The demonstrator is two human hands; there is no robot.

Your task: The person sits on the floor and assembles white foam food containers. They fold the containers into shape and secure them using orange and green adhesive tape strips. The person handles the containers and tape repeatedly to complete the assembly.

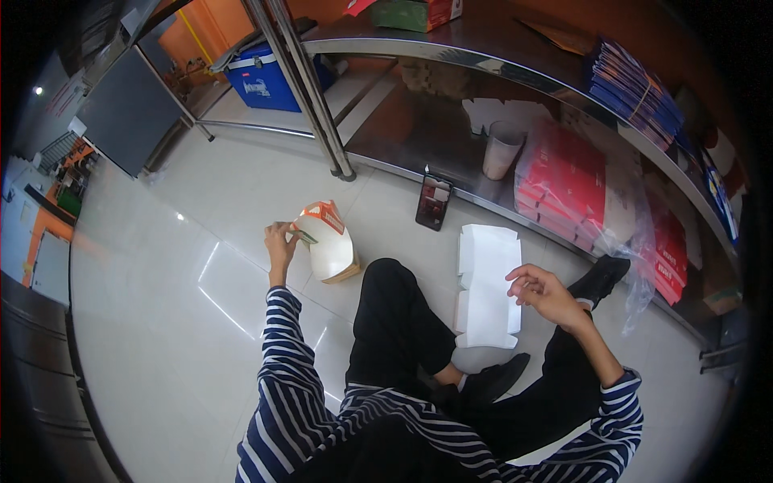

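On the left, an orange and white cardboard box (332, 256) stands on the floor with its top open and its pale inside showing. My left hand (279, 244) is pinched closed on a flap at the box's left upper edge. To the right lies a flat cardboard blank (489, 266), white side up, with notched tabs along its edges, between my bent legs and the shelf. My right hand (541, 294) hovers at the blank's right edge. Its fingers are loosely bent and apart, and nothing shows in them. Whether they touch the blank I cannot tell.
A phone (434, 201) leans against the lower shelf (378, 121) of a metal rack. That shelf bears a paper cup (503, 150) and plastic-wrapped red cardboard stacks (564, 177). Above are banded blue packets (636, 88). A blue cooler box (266, 80) stands further back.
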